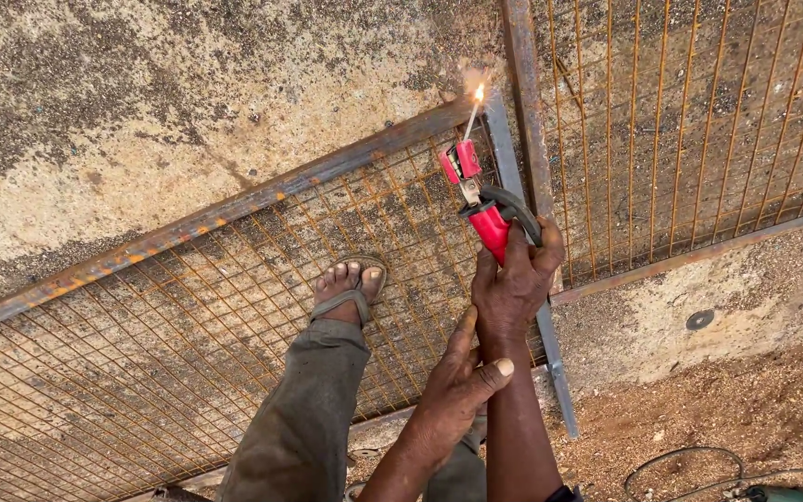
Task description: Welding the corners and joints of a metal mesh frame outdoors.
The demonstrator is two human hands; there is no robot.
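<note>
The arc burns at the rod (473, 112) tip on the frame (234, 209) corner; sparks could likely reach the sandalled foot (350, 288) standing on the mesh (141, 344) just below, and a wobble might stick the rod. The right hand (513, 279) reaches forward, fingers wrapped tight round the red holder (485, 218); the left hand (453, 395) clasps the right wrist, steadying it

One view only, worn on my head: faces steeply down over my hands (504, 325) and leg, close in, onto rusty mesh frames (234, 307) lying on concrete ground (141, 102).
</note>
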